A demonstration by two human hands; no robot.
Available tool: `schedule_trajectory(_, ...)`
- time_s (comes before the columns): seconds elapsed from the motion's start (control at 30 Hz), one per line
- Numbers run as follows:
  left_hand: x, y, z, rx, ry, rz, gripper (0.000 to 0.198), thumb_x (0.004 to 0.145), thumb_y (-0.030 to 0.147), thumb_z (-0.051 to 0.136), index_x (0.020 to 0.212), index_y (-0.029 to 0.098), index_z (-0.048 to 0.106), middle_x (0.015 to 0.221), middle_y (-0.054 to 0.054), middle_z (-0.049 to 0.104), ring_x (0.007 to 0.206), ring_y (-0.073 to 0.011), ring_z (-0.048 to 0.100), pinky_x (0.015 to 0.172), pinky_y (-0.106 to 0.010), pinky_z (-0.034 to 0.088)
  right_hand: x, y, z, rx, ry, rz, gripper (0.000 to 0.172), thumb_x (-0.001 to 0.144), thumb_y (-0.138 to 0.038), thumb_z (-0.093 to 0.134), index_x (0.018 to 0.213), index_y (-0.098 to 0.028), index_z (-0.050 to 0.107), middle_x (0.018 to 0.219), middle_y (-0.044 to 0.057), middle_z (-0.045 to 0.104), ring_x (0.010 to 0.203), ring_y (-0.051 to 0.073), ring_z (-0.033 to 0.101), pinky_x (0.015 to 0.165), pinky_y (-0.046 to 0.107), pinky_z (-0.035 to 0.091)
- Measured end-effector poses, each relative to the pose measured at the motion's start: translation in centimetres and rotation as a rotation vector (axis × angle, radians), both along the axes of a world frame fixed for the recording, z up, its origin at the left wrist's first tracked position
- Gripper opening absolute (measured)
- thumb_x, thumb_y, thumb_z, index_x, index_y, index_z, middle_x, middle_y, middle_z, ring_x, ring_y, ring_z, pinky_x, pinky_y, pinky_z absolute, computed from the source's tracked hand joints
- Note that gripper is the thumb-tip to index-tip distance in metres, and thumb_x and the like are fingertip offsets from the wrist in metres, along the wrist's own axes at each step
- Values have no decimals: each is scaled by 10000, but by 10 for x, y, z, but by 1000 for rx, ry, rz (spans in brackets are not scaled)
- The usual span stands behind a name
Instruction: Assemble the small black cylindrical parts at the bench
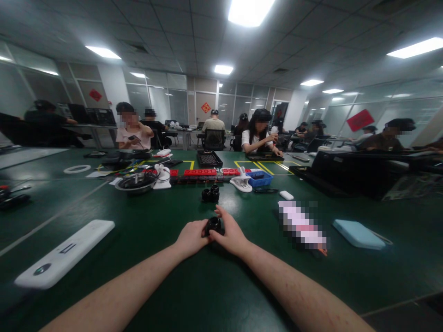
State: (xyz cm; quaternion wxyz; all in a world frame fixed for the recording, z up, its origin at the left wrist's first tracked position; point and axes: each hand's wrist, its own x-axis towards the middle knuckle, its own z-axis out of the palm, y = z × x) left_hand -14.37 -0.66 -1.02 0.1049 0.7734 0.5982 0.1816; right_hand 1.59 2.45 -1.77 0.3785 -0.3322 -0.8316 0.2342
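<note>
Both of my hands meet at the middle of the green table (180,286). Between them is a small round black part (213,225). My left hand (191,237) curls against its left side. My right hand (230,235) grips it from the right, with the thumb pointing away from me above it. A little farther out sits a cluster of similar small black parts (210,194).
A white flat device (65,258) lies at the left, a light blue case (358,234) and a small white object (286,195) at the right. Farther back are red trays (200,172), a blue bin (260,179), a black tray (209,159) and a cable-filled bowl (135,182). Other people sit at tables beyond.
</note>
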Motion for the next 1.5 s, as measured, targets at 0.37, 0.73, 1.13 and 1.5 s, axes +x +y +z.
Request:
schedule_trajectory(0.37, 1, -1, 1, -14, 4, 9, 200, 727, 392, 507, 721, 193, 491, 707, 6, 565, 640, -165, 539, 556, -233, 336, -1, 2, -1, -46, 84, 22, 574, 690, -160, 547, 1217, -215, 329, 1010, 32, 539, 918, 151, 530, 868, 330, 406)
schedule_trajectory(0.73, -1, 0, 1, -23, 2, -5, 112, 706, 294, 540, 757, 198, 513, 769, -9, 590, 715, -179, 565, 602, -234, 373, -8, 5, -4, -46, -16, -65, 750, 584, -351, 688, 1231, -184, 350, 1041, 69, 505, 970, 212, 491, 878, 375, 385)
schedule_trajectory(1.13, 0, -2, 4, -10, 31, -22, 195, 699, 380, 544, 710, 192, 495, 714, 11, 570, 655, -161, 544, 565, -228, 356, -1, -2, 1, -99, 64, 105, 681, 697, -164, 546, 1294, -235, 225, 1197, 79, 477, 1066, 192, 475, 925, 391, 354)
schedule_trajectory(1.5, -1, 1, -1, -51, 51, -27, 211, 707, 396, 546, 804, 210, 522, 767, -2, 619, 710, -191, 592, 566, -227, 379, -7, 0, 2, -35, -1, -39, 609, 615, -298, 667, 1154, -184, 410, 985, 51, 508, 920, 195, 506, 839, 360, 411)
